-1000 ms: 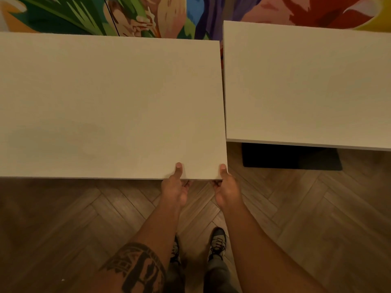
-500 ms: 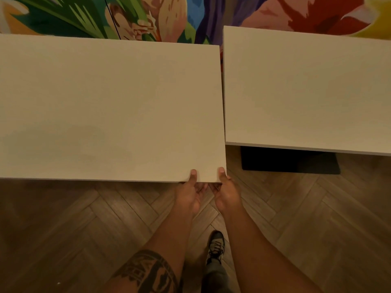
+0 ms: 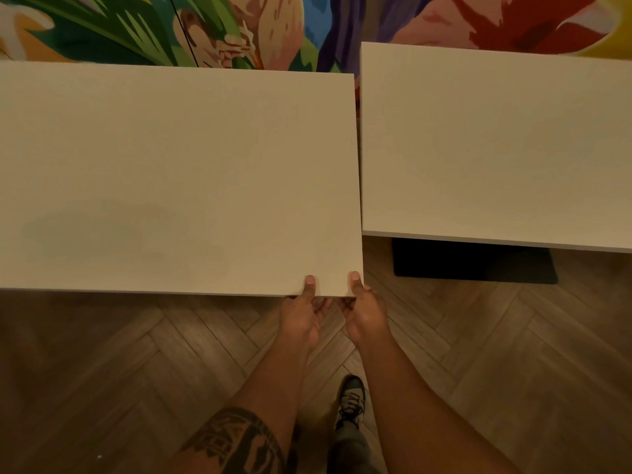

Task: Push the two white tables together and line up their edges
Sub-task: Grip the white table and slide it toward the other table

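- Fingers of left hand (image 3: 302,314) and right hand (image 3: 364,311) curl closed under the left table (image 3: 178,179) near corner, thumbs on top
- Right table (image 3: 496,145) lies rightward of them, its near edge set farther away

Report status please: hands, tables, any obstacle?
Both hands gripping left table at near right corner. Right table alongside, thin gap, edges offset. Nothing between them.
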Motion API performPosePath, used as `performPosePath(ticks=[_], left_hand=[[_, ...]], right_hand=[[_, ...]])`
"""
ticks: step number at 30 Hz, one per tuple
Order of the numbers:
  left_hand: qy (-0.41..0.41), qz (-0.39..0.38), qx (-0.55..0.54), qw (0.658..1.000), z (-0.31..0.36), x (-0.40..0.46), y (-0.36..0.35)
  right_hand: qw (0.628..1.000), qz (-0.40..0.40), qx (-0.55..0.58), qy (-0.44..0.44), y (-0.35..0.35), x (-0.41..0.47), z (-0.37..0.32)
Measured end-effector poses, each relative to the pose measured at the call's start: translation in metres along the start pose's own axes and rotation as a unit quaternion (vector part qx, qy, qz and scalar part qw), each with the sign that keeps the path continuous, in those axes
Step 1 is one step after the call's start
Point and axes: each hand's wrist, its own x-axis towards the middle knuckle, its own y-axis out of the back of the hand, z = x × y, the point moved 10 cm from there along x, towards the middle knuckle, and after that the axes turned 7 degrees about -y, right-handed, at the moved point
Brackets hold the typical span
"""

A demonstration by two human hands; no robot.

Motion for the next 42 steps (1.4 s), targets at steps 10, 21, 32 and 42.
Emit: performPosePath(ticks=[10,21,32,42], left_hand=[[0.016,0.031,0.018,0.999,0.007,-0.002,-0.004],[0.054,0.011,0.015,0.998,0.016,0.019,-0.032],[0.056,-0.005,0.033,0.998,0.017,0.012,-0.024],[0.012,0.022,-0.032,0.999,0.000,0.005,-0.012]], right_hand=[[1.000,0.012,-0.013,-0.020,-0.004,0.003,-0.002],[0.999,0.022,0.019,-0.019,-0.026,0.021,-0.022],[1.000,0.011,-0.011,-0.012,-0.019,0.005,-0.021],[0.998,-0.027,-0.027,-0.049,-0.009,0.003,-0.017]])
